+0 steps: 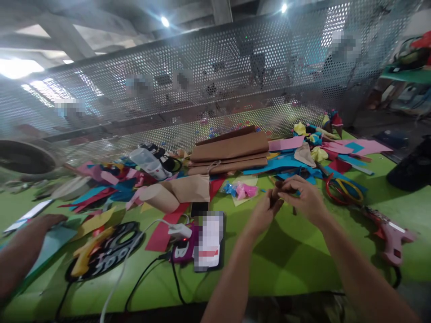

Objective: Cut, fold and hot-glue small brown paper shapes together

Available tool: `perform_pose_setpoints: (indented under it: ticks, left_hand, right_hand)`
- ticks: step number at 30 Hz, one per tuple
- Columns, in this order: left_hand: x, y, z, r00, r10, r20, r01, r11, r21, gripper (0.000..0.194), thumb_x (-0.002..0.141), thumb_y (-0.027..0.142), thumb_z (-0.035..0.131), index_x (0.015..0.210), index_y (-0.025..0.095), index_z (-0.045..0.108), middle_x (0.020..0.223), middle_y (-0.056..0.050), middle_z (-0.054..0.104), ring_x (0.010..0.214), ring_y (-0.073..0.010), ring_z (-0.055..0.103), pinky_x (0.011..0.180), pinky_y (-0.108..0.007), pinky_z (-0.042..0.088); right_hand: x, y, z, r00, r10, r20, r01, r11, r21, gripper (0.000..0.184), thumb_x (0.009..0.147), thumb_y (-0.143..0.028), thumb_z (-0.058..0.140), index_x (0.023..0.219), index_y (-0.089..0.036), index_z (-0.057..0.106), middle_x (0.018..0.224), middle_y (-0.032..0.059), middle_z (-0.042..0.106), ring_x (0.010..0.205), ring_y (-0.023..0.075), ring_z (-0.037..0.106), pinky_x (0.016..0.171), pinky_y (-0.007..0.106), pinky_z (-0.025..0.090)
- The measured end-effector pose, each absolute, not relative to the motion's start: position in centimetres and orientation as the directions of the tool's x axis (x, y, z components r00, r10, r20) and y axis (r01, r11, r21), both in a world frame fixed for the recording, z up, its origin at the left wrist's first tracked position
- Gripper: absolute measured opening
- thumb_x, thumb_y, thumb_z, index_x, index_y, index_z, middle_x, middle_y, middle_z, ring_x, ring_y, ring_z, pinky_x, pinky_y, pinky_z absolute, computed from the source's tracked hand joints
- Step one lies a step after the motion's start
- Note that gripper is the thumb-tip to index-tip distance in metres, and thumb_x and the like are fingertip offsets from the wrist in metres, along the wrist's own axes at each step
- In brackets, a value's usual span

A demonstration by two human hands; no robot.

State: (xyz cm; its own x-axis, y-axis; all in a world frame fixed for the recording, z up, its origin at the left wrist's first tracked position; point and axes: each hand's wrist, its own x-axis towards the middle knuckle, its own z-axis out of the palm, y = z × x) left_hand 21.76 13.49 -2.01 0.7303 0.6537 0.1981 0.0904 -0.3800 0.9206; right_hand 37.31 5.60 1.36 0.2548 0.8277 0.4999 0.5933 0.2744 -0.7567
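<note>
- Both bare hands out over the green table (289, 278), lifted clear of its surface, shadow beneath them.
- Small brown piece (276, 190) up between the two hands, right of the phone; its exact shape is too small and blurred to make out.
- Left hand (263, 212): thumb and fingers drawn in narrow, pinching the brown piece from the near side.
- Right hand (305, 199): fingers bent, thumb and fingertips narrow, gripping the same piece from its right.
- Near the left hand: clear bag (239, 190) with blue and pink bits in it.
- Beyond the hands: blue sheets (276, 165), and left of these a stack of folded brown paper (232, 148).
- To the right of the right hand: red and yellow loops (360, 195), then a pink glue gun (393, 242) lying on the table.
- Left of the forearms: phone (215, 253), screen up, just beside a purple power strip (184, 253).
- Further left: yellow glue gun (84, 253) on a black oval mat (124, 258).
- Far left edge: another person's forearm (23, 255), reaching in over pale sheets; cannot tell what those fingers do.
</note>
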Motion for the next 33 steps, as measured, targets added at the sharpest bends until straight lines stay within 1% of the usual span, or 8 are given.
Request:
perform_pose_setpoints:
  ticks: [8,11,14,17,24,27,30,33]
  left_hand:
    - [22.2,13.3,-2.7,0.695,0.708,0.128,-0.112,-0.069,0.991,0.041,0.083,0.054,0.073,0.095,0.018,0.057,0.086,0.0,0.057,0.083,-0.015,0.052,0.076,-0.025,0.044]
    - [22.2,13.2,-2.5,0.713,0.694,0.104,-0.099,-0.047,0.994,0.045,0.081,0.06,0.072,0.092,0.018,0.06,0.082,-0.001,0.058,0.083,-0.0168,0.053,0.075,-0.026,0.044]
    - [22.2,13.2,-2.1,0.701,0.712,0.053,-0.061,-0.014,0.998,0.051,0.078,0.066,0.072,0.093,0.018,0.062,0.081,-0.002,0.06,0.076,-0.0151,0.051,0.067,-0.025,0.041]
    - [22.1,13.2,-1.6,0.696,0.718,0.014,-0.043,0.022,0.999,0.054,0.076,0.068,0.072,0.088,0.017,0.061,0.074,0.001,0.055,0.066,-0.011,0.042,0.06,-0.024,0.037]
    - [22.0,13.2,-1.9,0.724,0.69,0.001,-0.053,0.054,0.997,0.056,0.075,0.071,0.071,0.082,0.017,0.058,0.067,0.004,0.045,0.061,-0.0096,0.039,0.056,-0.023,0.036]
    - [21.9,13.1,-1.9,0.742,0.67,-0.007,-0.045,0.06,0.997,0.058,0.074,0.073,0.071,0.088,0.017,0.061,0.071,0.004,0.046,0.063,-0.0097,0.04,0.057,-0.023,0.037]
    - [21.9,13.0,-1.7,0.76,0.65,-0.024,-0.018,0.059,0.998,0.057,0.074,0.071,0.071,0.091,0.018,0.062,0.072,0.004,0.046,0.063,-0.0095,0.039,0.057,-0.022,0.036]
    - [22.0,13.0,-1.4,0.771,0.636,-0.03,-0.001,0.048,0.999,0.056,0.077,0.069,0.071,0.096,0.017,0.063,0.073,0.003,0.047,0.063,-0.0094,0.037,0.056,-0.022,0.033]
  right_hand:
    - [36.4,5.4,1.8,0.152,0.831,0.535,0.627,0.337,-0.702,0.006,0.088,-0.03,0.07,0.085,-0.027,0.074,0.109,0.0083,0.065,0.107,0.0271,0.064,0.094,0.045,0.053]
    - [36.5,5.4,2.0,0.158,0.818,0.554,0.616,0.356,-0.703,0.002,0.087,-0.026,0.072,0.088,-0.027,0.074,0.116,0.009,0.065,0.117,0.0287,0.062,0.099,0.047,0.052]
    - [36.8,5.2,2.3,0.194,0.808,0.556,0.586,0.359,-0.727,0.014,0.085,-0.024,0.074,0.099,-0.027,0.073,0.125,0.01,0.063,0.118,0.0284,0.061,0.092,0.044,0.055]
    - [37.2,4.9,2.7,0.239,0.799,0.552,0.557,0.352,-0.752,0.016,0.085,-0.026,0.074,0.101,-0.027,0.074,0.128,0.0103,0.061,0.116,0.0278,0.062,0.085,0.041,0.057]
    - [37.1,4.9,2.5,0.218,0.8,0.559,0.564,0.365,-0.741,0.017,0.088,-0.027,0.072,0.104,-0.031,0.075,0.13,0.0095,0.059,0.126,0.0295,0.057,0.097,0.047,0.054]
    - [36.9,5.0,2.3,0.203,0.801,0.564,0.591,0.358,-0.722,0.011,0.086,-0.027,0.074,0.096,-0.029,0.076,0.132,0.0097,0.059,0.127,0.0311,0.057,0.105,0.052,0.049]
    - [36.9,5.2,2.4,0.209,0.805,0.556,0.598,0.344,-0.724,0.001,0.085,-0.026,0.074,0.086,-0.027,0.075,0.13,0.01,0.06,0.126,0.0313,0.059,0.105,0.052,0.048]
    - [37.0,5.3,2.5,0.223,0.814,0.536,0.589,0.326,-0.74,0.003,0.085,-0.026,0.073,0.082,-0.026,0.074,0.127,0.0102,0.063,0.123,0.0303,0.06,0.104,0.051,0.048]
